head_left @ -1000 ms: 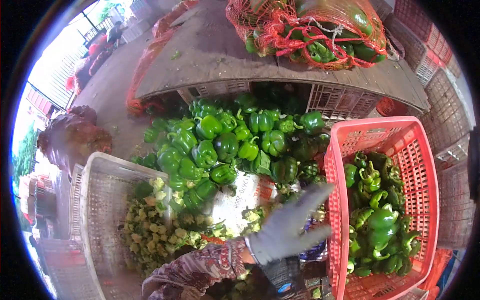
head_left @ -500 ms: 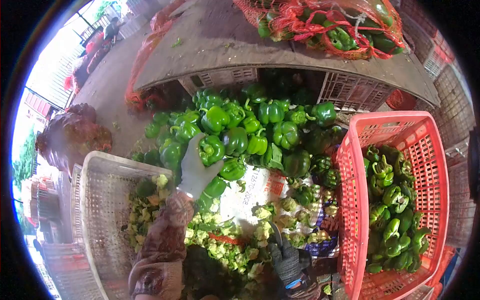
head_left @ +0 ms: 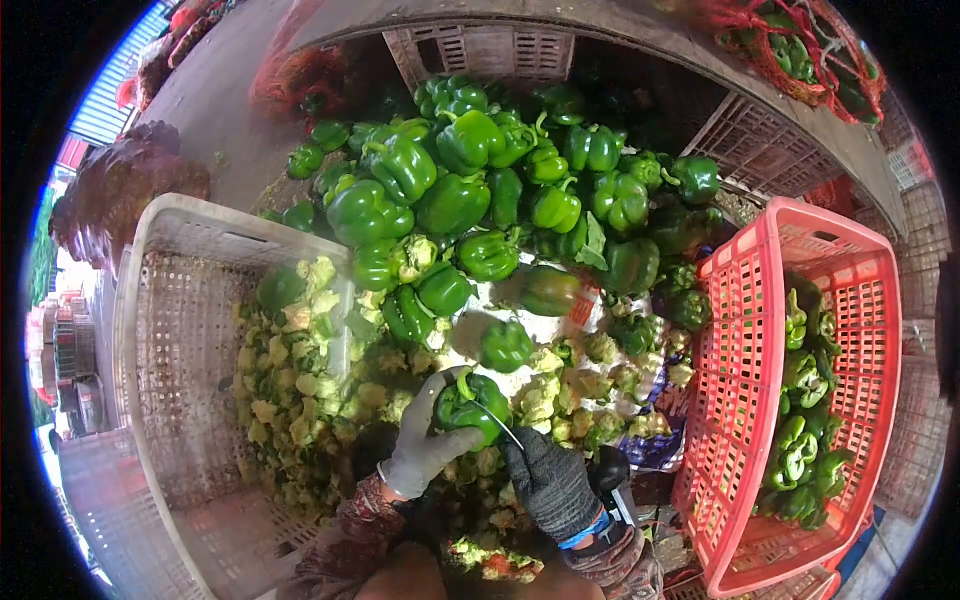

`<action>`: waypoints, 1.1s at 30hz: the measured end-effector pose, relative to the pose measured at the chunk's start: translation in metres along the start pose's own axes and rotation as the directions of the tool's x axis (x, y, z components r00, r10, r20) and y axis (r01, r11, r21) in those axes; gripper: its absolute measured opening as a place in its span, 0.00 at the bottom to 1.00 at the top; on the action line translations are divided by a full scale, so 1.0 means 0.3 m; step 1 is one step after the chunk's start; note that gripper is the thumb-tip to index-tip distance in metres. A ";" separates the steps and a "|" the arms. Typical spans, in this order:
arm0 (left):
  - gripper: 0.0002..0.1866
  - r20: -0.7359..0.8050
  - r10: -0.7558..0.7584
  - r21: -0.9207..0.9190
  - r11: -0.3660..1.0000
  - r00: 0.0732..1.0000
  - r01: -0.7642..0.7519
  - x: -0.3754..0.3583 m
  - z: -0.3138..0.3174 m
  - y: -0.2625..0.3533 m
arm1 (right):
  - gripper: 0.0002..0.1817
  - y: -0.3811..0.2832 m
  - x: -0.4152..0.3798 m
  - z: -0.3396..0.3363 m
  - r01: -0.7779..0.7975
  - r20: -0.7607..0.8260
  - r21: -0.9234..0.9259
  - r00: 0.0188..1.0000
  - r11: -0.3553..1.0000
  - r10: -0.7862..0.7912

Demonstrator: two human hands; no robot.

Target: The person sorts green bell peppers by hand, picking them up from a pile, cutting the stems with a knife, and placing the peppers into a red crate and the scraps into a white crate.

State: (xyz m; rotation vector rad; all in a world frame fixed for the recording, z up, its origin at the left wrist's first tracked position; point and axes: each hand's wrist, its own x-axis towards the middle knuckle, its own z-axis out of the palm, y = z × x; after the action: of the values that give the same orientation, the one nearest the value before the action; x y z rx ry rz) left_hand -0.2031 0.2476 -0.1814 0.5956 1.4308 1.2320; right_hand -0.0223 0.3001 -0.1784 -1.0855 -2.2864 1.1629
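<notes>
My left hand (head_left: 421, 446), in a pale glove, is closed round a green bell pepper (head_left: 470, 412) whose stem points up. In a dark grey knitted glove, my right hand (head_left: 556, 486) grips a small knife (head_left: 503, 425). The thin curved blade lies against the held pepper, near its stem; its handle is hidden by the fingers. Just beyond, a single bell pepper (head_left: 507, 346) rests on a white printed sack (head_left: 467, 333). Farther off lies a heap of green bell peppers (head_left: 455, 203).
At left stands a whitish crate (head_left: 185, 380) beside many pale green trimmings (head_left: 290, 400). On the right, a red crate (head_left: 735, 420) contains green peppers (head_left: 800, 450). Behind the heap runs a wooden platform (head_left: 640, 35) bearing a red net bag (head_left: 800, 60) of peppers.
My left hand has drawn a bell pepper from the heap towards me. My right hand has risen slightly, bringing the knife blade against that pepper. The view has tilted down.
</notes>
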 end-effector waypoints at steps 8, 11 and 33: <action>0.37 -0.338 0.167 -0.181 0.954 0.926 -0.238 0.002 0.030 -0.038 | 0.13 0.058 -0.136 0.058 -0.142 0.150 0.016 0.979 0.990 0.138; 0.40 -0.216 0.183 -0.049 0.979 0.959 -0.198 0.015 -0.033 -0.016 | 0.18 0.068 -0.155 -0.001 -0.397 0.235 0.112 0.901 0.911 0.364; 0.27 0.228 -0.118 0.279 0.959 0.967 0.051 -0.147 0.116 -0.064 | 0.44 0.073 -0.154 -0.034 -0.266 0.297 0.544 0.948 0.796 0.113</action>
State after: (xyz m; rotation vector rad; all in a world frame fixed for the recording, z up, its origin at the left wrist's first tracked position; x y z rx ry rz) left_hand -0.1539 0.2149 -0.1761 0.8333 1.4104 0.8666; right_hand 0.0239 0.2783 -0.1885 -0.9722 -1.7846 2.0135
